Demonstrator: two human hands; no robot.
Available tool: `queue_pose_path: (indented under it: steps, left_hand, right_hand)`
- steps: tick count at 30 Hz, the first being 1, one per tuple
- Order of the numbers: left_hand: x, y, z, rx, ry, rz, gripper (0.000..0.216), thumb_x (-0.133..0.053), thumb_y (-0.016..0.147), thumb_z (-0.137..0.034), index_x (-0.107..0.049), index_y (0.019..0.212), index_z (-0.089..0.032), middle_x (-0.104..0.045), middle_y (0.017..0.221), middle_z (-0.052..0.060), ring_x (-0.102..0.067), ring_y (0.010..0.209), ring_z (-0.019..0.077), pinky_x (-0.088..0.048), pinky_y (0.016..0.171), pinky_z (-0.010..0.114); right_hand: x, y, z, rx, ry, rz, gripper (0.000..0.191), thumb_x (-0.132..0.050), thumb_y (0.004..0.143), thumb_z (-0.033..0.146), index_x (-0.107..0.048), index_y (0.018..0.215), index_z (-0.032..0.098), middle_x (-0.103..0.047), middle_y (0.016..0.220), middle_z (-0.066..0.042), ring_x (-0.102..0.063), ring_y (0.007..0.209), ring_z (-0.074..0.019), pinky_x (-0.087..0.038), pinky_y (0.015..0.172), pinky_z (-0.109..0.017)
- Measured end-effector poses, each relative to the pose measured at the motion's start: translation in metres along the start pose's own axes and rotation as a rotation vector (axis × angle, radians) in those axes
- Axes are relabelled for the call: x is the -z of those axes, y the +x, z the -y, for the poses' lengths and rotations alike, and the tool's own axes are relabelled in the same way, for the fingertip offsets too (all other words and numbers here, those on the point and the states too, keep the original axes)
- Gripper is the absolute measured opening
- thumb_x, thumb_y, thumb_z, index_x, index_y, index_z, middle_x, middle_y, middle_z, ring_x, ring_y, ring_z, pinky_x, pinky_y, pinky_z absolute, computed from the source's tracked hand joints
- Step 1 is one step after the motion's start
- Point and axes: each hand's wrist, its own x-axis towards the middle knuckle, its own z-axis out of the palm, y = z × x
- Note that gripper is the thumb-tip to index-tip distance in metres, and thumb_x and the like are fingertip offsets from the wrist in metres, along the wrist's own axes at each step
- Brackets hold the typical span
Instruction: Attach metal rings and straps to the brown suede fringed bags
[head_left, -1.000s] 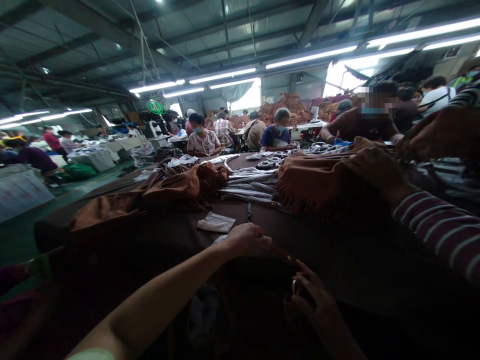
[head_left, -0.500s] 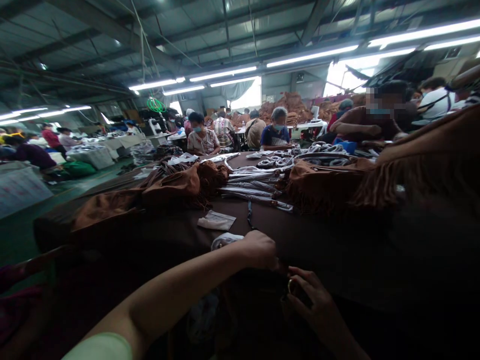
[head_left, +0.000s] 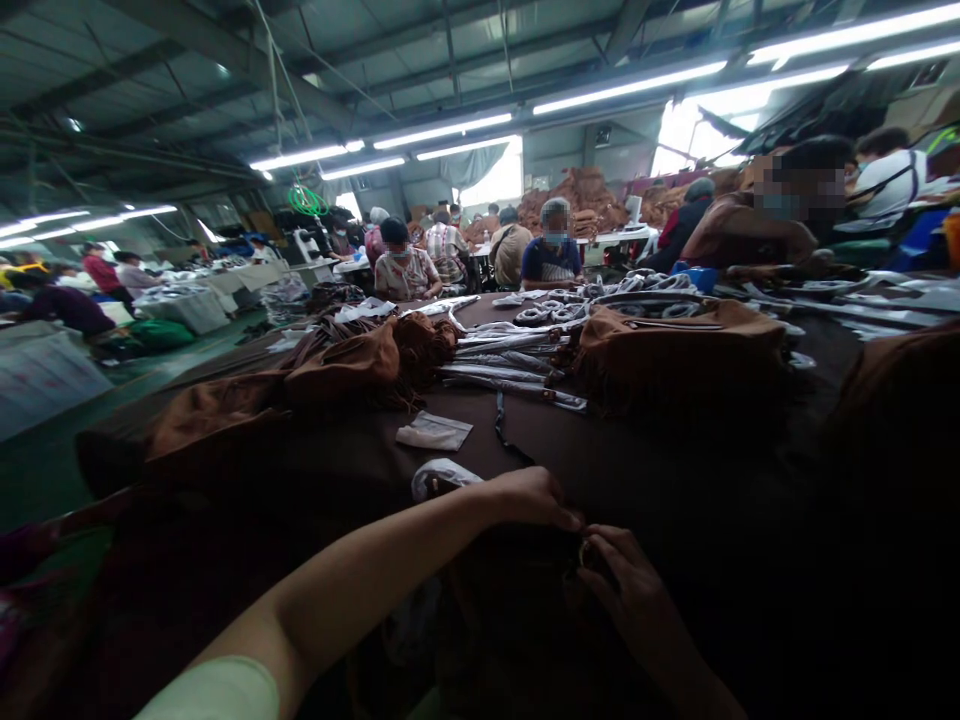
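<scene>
My left hand point(head_left: 534, 497) reaches across to the right, its thumb and fingers closed in a pinch. What it pinches is too dark and small to make out. Just beside its fingertips, my right hand point(head_left: 626, 572) is curled round a small gold-coloured metal ring point(head_left: 583, 551). The fingertips of both hands nearly meet there. Whatever the ring is fixed to is lost in shadow. Behind my left forearm lies a white-wrapped loop point(head_left: 442, 476). A thin dark strap point(head_left: 501, 425) runs over the table towards my left hand.
A small clear packet point(head_left: 433, 432) lies on the dark table point(head_left: 480, 412). Beyond it are white-wrapped straps point(head_left: 510, 362), with brown fringed bags point(head_left: 675, 340) on both sides. Another brown piece point(head_left: 911, 375) is at the right. Several people sit across the table.
My left hand's fingertips have moved right, closer to my right hand. The brown fringed piece raised at the right has dropped lower and further right, uncovering straps behind it.
</scene>
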Motion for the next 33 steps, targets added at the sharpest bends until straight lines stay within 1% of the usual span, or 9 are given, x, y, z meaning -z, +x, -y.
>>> queue_pose_path:
  steps: [2,5,7,9,15,20,23,28,33]
  left_hand:
    - [-0.006,-0.001,0.004,-0.013,-0.076,0.03,0.046,-0.064,0.067,-0.062,-0.073,0.083,-0.019,-0.06,0.063,-0.003,-0.051,0.059,0.0125,-0.032,0.051,0.022]
    - [-0.01,0.0,0.007,-0.05,-0.123,0.017,0.043,-0.067,0.068,-0.055,-0.074,0.095,-0.023,-0.063,0.07,-0.004,-0.053,0.065,0.0119,-0.034,0.056,0.021]
    - [-0.01,0.002,0.008,-0.079,-0.169,0.031,0.042,-0.067,0.068,-0.053,-0.073,0.098,-0.022,-0.064,0.072,-0.003,-0.053,0.067,0.0119,-0.035,0.057,0.02]
    - [-0.011,0.005,0.01,-0.071,-0.201,0.034,0.042,-0.068,0.068,-0.052,-0.074,0.096,-0.021,-0.063,0.07,-0.003,-0.053,0.066,0.0122,-0.035,0.057,0.021]
    - [-0.02,0.01,0.013,-0.029,-0.293,0.047,0.037,-0.071,0.065,-0.047,-0.073,0.087,-0.017,-0.057,0.063,-0.004,-0.049,0.06,0.0108,-0.033,0.054,0.022]
    - [-0.033,0.015,0.014,0.041,-0.564,0.067,0.039,-0.076,0.056,-0.049,-0.063,0.066,-0.014,-0.047,0.051,-0.006,-0.04,0.052,0.0085,-0.029,0.051,0.023]
    - [-0.039,0.019,0.017,0.056,-0.636,0.069,0.044,-0.079,0.048,-0.051,-0.059,0.062,-0.014,-0.046,0.049,-0.007,-0.039,0.05,0.008,-0.029,0.05,0.023]
    - [-0.036,0.016,0.016,0.048,-0.464,0.05,0.036,-0.074,0.059,-0.044,-0.069,0.076,-0.014,-0.052,0.056,-0.005,-0.045,0.055,0.0093,-0.033,0.052,0.022]
    - [-0.022,0.004,0.003,0.015,-0.052,0.017,0.03,-0.069,0.066,-0.041,-0.075,0.087,-0.021,-0.063,0.07,-0.004,-0.053,0.066,0.0118,-0.034,0.055,0.02]
  right_hand:
    - [-0.005,0.0,-0.003,0.037,-0.018,-0.016,0.027,-0.053,0.091,0.028,-0.055,0.116,0.019,-0.058,0.117,-0.012,-0.057,0.111,-0.0242,-0.053,0.092,-0.041]
    - [-0.007,0.001,-0.004,0.065,-0.036,-0.034,0.026,-0.052,0.091,0.027,-0.055,0.116,0.019,-0.059,0.115,-0.012,-0.058,0.108,-0.0243,-0.055,0.089,-0.041]
    - [-0.006,0.003,-0.002,0.078,-0.042,-0.036,0.025,-0.052,0.091,0.027,-0.055,0.115,0.019,-0.06,0.113,-0.012,-0.059,0.107,-0.0244,-0.055,0.088,-0.041]
    - [-0.004,0.005,0.001,0.088,-0.053,-0.035,0.025,-0.052,0.092,0.027,-0.055,0.115,0.019,-0.06,0.112,-0.012,-0.059,0.106,-0.0248,-0.055,0.087,-0.041]
    - [-0.001,0.006,0.005,0.083,-0.072,-0.002,0.025,-0.051,0.092,0.026,-0.055,0.115,0.018,-0.06,0.111,-0.012,-0.059,0.105,-0.0246,-0.055,0.087,-0.041]
    - [-0.003,0.005,0.0,0.08,-0.079,0.006,0.025,-0.051,0.091,0.024,-0.054,0.115,0.016,-0.059,0.112,-0.013,-0.057,0.106,-0.0248,-0.054,0.088,-0.042]
    - [-0.004,0.003,-0.003,0.076,-0.074,0.02,0.025,-0.051,0.091,0.023,-0.054,0.115,0.016,-0.059,0.112,-0.013,-0.057,0.107,-0.0249,-0.054,0.089,-0.042]
    - [-0.005,0.002,-0.002,0.076,-0.096,0.055,0.026,-0.053,0.09,0.022,-0.054,0.116,0.015,-0.059,0.113,-0.013,-0.056,0.107,-0.0251,-0.053,0.09,-0.042]
    - [-0.002,0.004,0.002,0.116,-0.123,0.132,0.028,-0.055,0.089,0.023,-0.052,0.116,0.017,-0.06,0.112,-0.013,-0.057,0.107,-0.0259,-0.054,0.089,-0.043]
